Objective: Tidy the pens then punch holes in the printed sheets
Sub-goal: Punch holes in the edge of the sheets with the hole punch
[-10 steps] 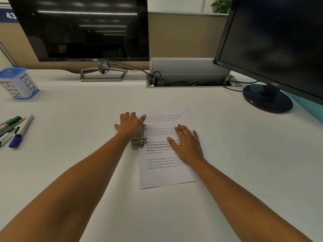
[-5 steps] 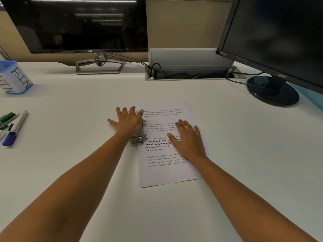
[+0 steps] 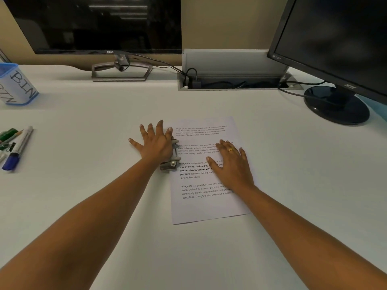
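Observation:
A printed sheet (image 3: 206,206) lies on the white desk (image 3: 104,114) in front of me. A grey metal hole punch (image 3: 171,162) sits over the sheet's left edge. My left hand (image 3: 155,142) presses down flat on the punch with fingers spread and straight. My right hand (image 3: 232,164) rests flat on the middle of the sheet, fingers straight, holding it in place. Several pens and markers (image 3: 15,146) lie loose at the desk's left edge. A blue cup labelled BIN (image 3: 17,85) stands at the far left.
A Dell monitor (image 3: 98,24) stands at the back left on its frame stand (image 3: 122,71). An Acer monitor (image 3: 335,42) with a round base (image 3: 336,105) stands at the right. A cable tray (image 3: 232,80) with cords sits between them.
My view has tilted down and closer. My left hand has spread its fingers wider on the punch. The right hand stays on the sheet.

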Available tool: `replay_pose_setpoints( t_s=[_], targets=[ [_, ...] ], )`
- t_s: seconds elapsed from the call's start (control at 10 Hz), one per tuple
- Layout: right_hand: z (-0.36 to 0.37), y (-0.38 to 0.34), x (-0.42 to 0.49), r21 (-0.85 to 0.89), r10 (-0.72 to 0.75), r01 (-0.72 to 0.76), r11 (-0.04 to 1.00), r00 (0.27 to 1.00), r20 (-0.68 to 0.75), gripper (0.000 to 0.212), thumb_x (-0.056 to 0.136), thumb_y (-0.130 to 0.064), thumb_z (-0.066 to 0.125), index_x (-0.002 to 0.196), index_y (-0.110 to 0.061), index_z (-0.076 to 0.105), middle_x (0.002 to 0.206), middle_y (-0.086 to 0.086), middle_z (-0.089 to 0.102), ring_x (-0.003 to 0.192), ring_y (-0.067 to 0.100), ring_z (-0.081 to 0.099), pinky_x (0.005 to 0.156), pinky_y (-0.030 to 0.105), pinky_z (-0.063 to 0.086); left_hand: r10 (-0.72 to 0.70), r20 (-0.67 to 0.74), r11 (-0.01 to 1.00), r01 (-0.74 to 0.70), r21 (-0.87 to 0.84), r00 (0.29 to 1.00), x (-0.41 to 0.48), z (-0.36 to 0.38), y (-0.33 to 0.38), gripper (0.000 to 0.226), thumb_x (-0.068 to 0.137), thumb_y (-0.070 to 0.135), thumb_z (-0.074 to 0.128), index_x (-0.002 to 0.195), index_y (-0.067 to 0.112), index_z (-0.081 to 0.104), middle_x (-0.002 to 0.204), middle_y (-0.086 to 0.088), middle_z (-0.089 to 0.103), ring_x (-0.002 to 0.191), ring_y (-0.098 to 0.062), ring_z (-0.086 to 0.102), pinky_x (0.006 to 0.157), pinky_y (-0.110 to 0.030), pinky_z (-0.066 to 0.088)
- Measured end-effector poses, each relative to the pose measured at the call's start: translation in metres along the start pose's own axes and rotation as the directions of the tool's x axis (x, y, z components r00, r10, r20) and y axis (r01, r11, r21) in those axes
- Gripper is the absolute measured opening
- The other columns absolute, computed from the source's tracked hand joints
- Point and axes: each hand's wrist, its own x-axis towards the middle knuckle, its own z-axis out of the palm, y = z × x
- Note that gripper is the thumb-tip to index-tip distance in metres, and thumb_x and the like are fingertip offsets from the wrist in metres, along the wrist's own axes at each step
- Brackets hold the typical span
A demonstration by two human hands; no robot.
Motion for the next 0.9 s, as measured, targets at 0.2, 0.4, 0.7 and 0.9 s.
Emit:
replay_pose_setpoints(
  t_s=[0.2,0.4,0.7,0.9],
  targets=[
    [0.000,-0.001,0.000,0.001,0.003,-0.003,1.000,1.000,-0.002,0.062,0.091,-0.052,0.039,0.142,-0.017,0.035,0.153,-0.001,0.030,0.143,0.011,0.020,0.118,0.037,0.004,0.011,0.000,1.000,-0.011,-0.015,1.000,0.000,-0.001,0.000,0.050,0.099,0.041,0.016,0.147,0.029,0.010,0.158,-0.008,0.006,0.145,-0.027,-0.015,0.108,-0.065,-0.011],
    [-0.002,-0.002,0.000,-0.001,0.009,-0.009,1.000,1.000,0.015,0.062,0.092,-0.052,0.038,0.143,-0.017,0.034,0.153,-0.001,0.029,0.143,0.011,0.019,0.118,0.037,0.004,0.012,-0.002,1.000,-0.012,-0.020,1.000,0.001,0.002,-0.003,0.050,0.099,0.040,0.015,0.147,0.030,0.011,0.158,-0.008,0.006,0.145,-0.027,-0.015,0.107,-0.065,-0.011],
    [-0.005,-0.003,-0.001,-0.002,0.008,-0.008,1.000,1.000,0.020,0.060,0.092,-0.050,0.040,0.142,-0.017,0.035,0.153,-0.002,0.029,0.143,0.011,0.019,0.118,0.037,0.004,0.017,-0.016,0.999,-0.017,0.031,1.000,0.002,0.010,-0.011,0.051,0.099,0.042,0.011,0.148,0.030,0.008,0.159,-0.006,0.001,0.144,-0.027,-0.018,0.108,-0.064,-0.013],
    [-0.006,-0.004,-0.001,0.001,0.016,-0.016,1.000,1.000,0.027,0.060,0.092,-0.049,0.041,0.142,-0.017,0.035,0.153,-0.002,0.029,0.143,0.011,0.019,0.118,0.037,0.005,0.010,-0.041,0.999,-0.009,0.031,0.999,0.002,0.011,-0.012,0.051,0.099,0.042,0.010,0.148,0.033,0.004,0.159,-0.006,-0.001,0.144,-0.026,-0.019,0.106,-0.064,-0.015]
  ],
)
